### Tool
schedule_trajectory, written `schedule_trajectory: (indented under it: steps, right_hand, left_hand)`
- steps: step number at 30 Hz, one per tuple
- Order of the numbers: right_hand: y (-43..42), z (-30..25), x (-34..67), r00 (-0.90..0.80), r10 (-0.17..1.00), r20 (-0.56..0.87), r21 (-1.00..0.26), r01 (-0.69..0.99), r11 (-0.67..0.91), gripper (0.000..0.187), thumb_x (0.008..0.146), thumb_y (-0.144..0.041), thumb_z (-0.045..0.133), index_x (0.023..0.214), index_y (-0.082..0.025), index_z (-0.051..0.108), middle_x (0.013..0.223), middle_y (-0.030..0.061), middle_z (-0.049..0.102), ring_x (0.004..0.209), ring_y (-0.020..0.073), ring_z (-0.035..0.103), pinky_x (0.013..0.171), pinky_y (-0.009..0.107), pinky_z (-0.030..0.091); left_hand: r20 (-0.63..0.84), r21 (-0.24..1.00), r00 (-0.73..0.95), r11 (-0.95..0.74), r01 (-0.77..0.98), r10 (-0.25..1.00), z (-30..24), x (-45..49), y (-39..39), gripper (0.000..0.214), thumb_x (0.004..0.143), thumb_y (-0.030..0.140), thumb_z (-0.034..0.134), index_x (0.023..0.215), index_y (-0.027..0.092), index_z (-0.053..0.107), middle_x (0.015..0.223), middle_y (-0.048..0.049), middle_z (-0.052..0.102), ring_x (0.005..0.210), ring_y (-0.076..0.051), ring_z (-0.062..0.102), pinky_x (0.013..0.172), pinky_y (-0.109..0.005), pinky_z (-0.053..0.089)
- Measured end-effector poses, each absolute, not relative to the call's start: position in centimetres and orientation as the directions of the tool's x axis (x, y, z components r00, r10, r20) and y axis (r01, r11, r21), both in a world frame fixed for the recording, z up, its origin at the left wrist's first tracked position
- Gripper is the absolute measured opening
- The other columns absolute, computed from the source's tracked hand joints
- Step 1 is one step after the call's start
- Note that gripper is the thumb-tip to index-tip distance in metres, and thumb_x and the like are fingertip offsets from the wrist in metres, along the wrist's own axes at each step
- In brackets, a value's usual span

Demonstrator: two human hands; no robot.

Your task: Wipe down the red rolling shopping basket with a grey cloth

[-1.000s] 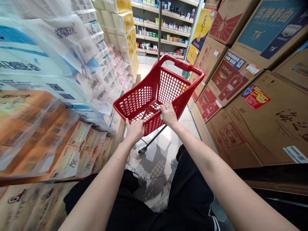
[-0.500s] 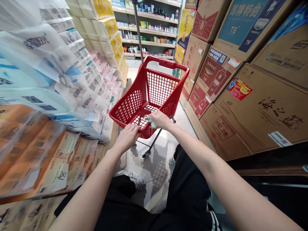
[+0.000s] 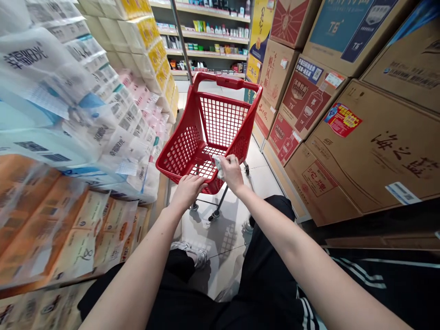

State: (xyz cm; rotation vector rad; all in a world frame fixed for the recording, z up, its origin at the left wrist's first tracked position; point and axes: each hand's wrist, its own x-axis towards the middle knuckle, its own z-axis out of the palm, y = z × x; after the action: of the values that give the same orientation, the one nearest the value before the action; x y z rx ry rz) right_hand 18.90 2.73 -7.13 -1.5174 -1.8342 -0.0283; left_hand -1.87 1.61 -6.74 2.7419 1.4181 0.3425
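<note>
A red plastic shopping cart (image 3: 192, 123) stands in front of me in a narrow store aisle, its basket empty. My left hand (image 3: 188, 189) is closed over the near rim of the cart. My right hand (image 3: 231, 171) also grips that rim and pinches a small crumpled white paper (image 3: 217, 164) against it. My black trousers and grey shoes show below.
Plastic-wrapped tissue packs (image 3: 79, 114) are stacked high on the left. Brown cardboard cartons (image 3: 357, 137) tower on the right. Shelves of bottles (image 3: 213, 41) cross the aisle's far end, with a metal pole (image 3: 180, 39) before them. Pale floor tiles (image 3: 261, 178) run between.
The cart has rolled forward down the aisle and swung a little left. Both hands stayed on its rim; the white paper in my right hand shows more clearly now.
</note>
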Motion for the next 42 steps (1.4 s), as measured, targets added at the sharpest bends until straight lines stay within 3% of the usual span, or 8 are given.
schedule_trajectory:
  steps: [4,10,15,19,25,33,38,42]
  right_hand:
    - [0.1,-8.9,18.0,0.023,0.865,0.502,-0.554,0.776,0.301,0.041,0.102,-0.024,0.041,0.138,-0.015,0.058,0.110,0.0117,0.059,0.103,0.0187,0.059,0.095,0.028,0.049]
    - [2.5,-8.0,19.5,0.264,0.878,0.399,-0.735,0.665,0.135,0.035,0.100,-0.025,0.044,0.122,-0.014,0.069,0.102,0.0103,0.065,0.093,0.0179,0.065,0.087,0.027,0.051]
    - [2.5,-8.4,19.9,0.322,0.855,0.406,-0.748,0.655,0.108,0.029,0.098,-0.024,0.045,0.097,-0.016,0.073,0.095,0.0089,0.065,0.085,0.0177,0.064,0.080,0.027,0.051]
    - [-0.6,-10.1,18.7,0.267,0.863,0.429,-0.749,0.638,0.175,0.024,0.095,-0.022,0.048,0.085,-0.019,0.069,0.094,0.0075,0.063,0.085,0.0179,0.064,0.077,0.027,0.051]
    - [-3.8,-11.0,16.8,0.193,0.898,0.395,-0.711,0.684,0.166,0.023,0.093,-0.017,0.045,0.088,-0.019,0.067,0.099,0.0071,0.063,0.090,0.0162,0.063,0.082,0.025,0.050]
    - [0.2,-7.9,18.4,0.304,0.924,0.231,-0.812,0.584,0.011,0.017,0.087,-0.021,0.056,0.094,-0.017,0.072,0.098,0.0050,0.066,0.088,0.0157,0.063,0.080,0.023,0.046]
    - [2.8,-5.0,20.2,0.426,0.892,0.153,-0.796,0.587,-0.144,0.026,0.095,-0.030,0.050,0.104,-0.016,0.070,0.100,0.0083,0.068,0.097,0.0193,0.062,0.089,0.027,0.046]
    - [1.4,-4.2,18.5,0.409,0.898,0.164,-0.762,0.631,-0.149,0.036,0.100,-0.036,0.042,0.119,-0.013,0.061,0.118,0.0143,0.062,0.109,0.0215,0.060,0.096,0.031,0.046]
  left_hand:
    - [0.169,0.175,0.534,-0.558,0.811,0.828,-6.8,-1.3,2.1,0.036,0.098,0.043,0.038,0.116,0.023,0.063,0.112,-0.0095,0.071,0.105,-0.025,0.062,0.094,-0.040,0.040]
    - [0.133,0.319,0.582,-0.591,0.741,0.802,-6.7,-0.7,2.4,0.036,0.096,0.044,0.038,0.106,0.022,0.066,0.103,-0.0077,0.074,0.097,-0.023,0.067,0.086,-0.035,0.046]
    - [0.165,0.379,0.560,-0.576,0.724,0.812,-6.7,0.3,1.5,0.041,0.097,0.037,0.033,0.124,0.019,0.058,0.114,-0.0098,0.072,0.101,-0.023,0.067,0.088,-0.036,0.046]
    - [0.187,0.411,0.494,-0.524,0.746,0.849,-6.7,0.9,0.9,0.040,0.096,0.037,0.037,0.129,0.019,0.051,0.108,-0.0086,0.074,0.096,-0.024,0.068,0.085,-0.035,0.047]
    - [0.180,0.445,0.472,-0.499,0.743,0.863,-6.6,0.8,0.7,0.036,0.095,0.036,0.038,0.124,0.019,0.050,0.106,-0.0082,0.074,0.097,-0.023,0.068,0.086,-0.035,0.047]
    - [0.149,0.547,0.454,-0.456,0.702,0.878,-6.7,0.0,-0.1,0.034,0.092,0.032,0.037,0.122,0.020,0.048,0.114,-0.0093,0.072,0.109,-0.025,0.067,0.094,-0.040,0.048]
    - [0.128,0.598,0.445,-0.427,0.678,0.886,-6.9,0.1,-0.5,0.038,0.090,0.030,0.039,0.127,0.021,0.046,0.115,-0.0091,0.073,0.114,-0.025,0.065,0.098,-0.042,0.047]
    - [0.155,0.637,0.480,-0.459,0.620,0.863,-7.3,0.3,-0.6,0.045,0.090,0.025,0.037,0.135,0.018,0.039,0.126,-0.0120,0.068,0.126,-0.023,0.058,0.105,-0.042,0.044]
